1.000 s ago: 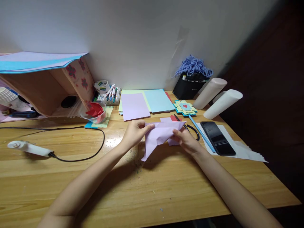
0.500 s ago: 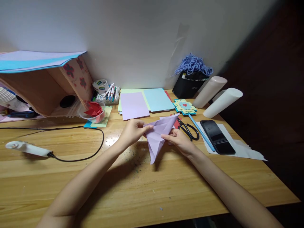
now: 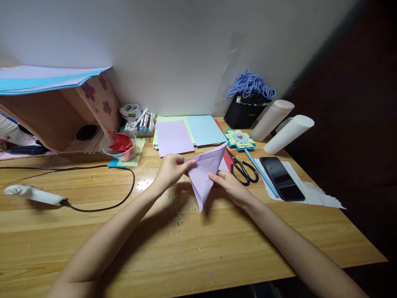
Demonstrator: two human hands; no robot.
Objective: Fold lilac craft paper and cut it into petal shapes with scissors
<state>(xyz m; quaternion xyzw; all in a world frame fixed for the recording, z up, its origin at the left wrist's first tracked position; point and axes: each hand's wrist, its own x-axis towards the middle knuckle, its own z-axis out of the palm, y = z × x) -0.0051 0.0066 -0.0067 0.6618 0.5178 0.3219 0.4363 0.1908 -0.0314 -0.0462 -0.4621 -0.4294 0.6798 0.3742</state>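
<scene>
A folded sheet of purple paper (image 3: pixel 203 176) is held above the wooden table, creased, with one point toward me and another up to the right. My left hand (image 3: pixel 173 170) pinches its upper left edge, thumb on top and fingers behind. On the right side, my right hand (image 3: pixel 228 185) grips the paper between thumb and fingers; some fingertips are hidden behind it. Just beyond my right hand lie black-handled scissors (image 3: pixel 245 171), partly over red paper (image 3: pixel 230 159). Flat purple paper (image 3: pixel 175 138) and light blue paper (image 3: pixel 206 130) lie behind the hands.
At left are a cardboard box (image 3: pixel 102 103), a clear bowl (image 3: pixel 133 149) with red folded paper, and a white corded tool (image 3: pixel 37 195). Markers (image 3: pixel 144 122) stand at the back. On the right are a phone (image 3: pixel 282 179), a blue stick (image 3: pixel 262 173) and two cylinders (image 3: pixel 288 134).
The purple paper's lower folds have closed into a smoother, narrower point. Both hands keep their grip on it, and the view has shifted slightly.
</scene>
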